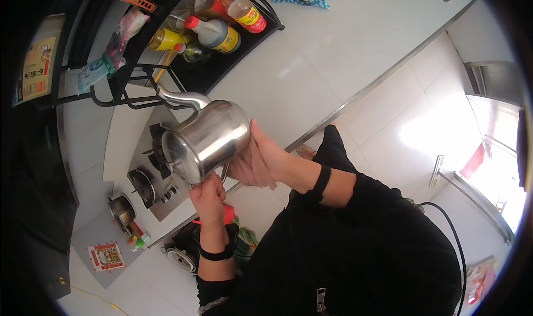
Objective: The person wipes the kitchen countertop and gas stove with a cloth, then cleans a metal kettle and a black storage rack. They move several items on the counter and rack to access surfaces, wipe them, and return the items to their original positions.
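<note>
A polished stainless steel kettle with a curved spout and a knobbed lid is held up tilted on its side, off the counter. My left hand is closed around its handle, most of which the fingers hide. In my right hand is a thin pinkish cloth, pressed to the kettle near its base. The lid sits on the kettle and faces the lower left.
Beyond the kettle is a gas stove. A black rack holds several sauce bottles near the spout. A small pot stands past the stove. The white counter's edge runs diagonally beside my right arm.
</note>
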`<move>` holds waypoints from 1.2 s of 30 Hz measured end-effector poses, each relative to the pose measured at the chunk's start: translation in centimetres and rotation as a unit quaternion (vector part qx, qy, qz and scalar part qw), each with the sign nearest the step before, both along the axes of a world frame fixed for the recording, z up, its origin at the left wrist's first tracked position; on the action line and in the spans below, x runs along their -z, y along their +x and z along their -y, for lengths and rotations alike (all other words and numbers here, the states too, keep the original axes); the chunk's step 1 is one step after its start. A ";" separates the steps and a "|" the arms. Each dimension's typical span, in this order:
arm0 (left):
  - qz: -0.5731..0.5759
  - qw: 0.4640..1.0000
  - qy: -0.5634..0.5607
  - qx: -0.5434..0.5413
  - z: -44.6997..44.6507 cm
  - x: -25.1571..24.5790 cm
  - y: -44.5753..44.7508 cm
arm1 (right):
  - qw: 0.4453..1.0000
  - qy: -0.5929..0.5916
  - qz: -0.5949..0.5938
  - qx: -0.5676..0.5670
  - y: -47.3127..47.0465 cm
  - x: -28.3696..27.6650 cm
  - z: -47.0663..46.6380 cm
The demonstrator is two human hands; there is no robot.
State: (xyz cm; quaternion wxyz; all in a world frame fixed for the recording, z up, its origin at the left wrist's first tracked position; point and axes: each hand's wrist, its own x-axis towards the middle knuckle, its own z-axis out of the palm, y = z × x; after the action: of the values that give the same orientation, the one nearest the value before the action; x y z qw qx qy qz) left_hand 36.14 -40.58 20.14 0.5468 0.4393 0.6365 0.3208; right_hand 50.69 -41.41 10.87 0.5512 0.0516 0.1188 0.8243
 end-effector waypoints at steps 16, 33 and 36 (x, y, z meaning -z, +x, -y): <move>-0.018 0.996 0.011 0.088 2.5 0.3 -3.7 | 0.949 -0.021 0.309 0.057 2.6 -0.5 -2.4; -0.028 0.999 0.024 -0.007 0.8 1.3 -3.1 | 0.858 0.005 0.462 0.224 6.4 -0.9 -1.9; -0.022 1.000 0.011 -0.011 0.7 1.1 -2.8 | 0.719 0.095 0.630 0.277 3.3 -2.4 0.1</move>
State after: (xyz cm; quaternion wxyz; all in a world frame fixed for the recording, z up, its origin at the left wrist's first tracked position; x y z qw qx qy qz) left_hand 33.38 -41.28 19.00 0.5241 0.4454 0.6495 0.3243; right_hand 53.94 -41.56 13.25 0.6945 -0.3973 -0.3547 0.4838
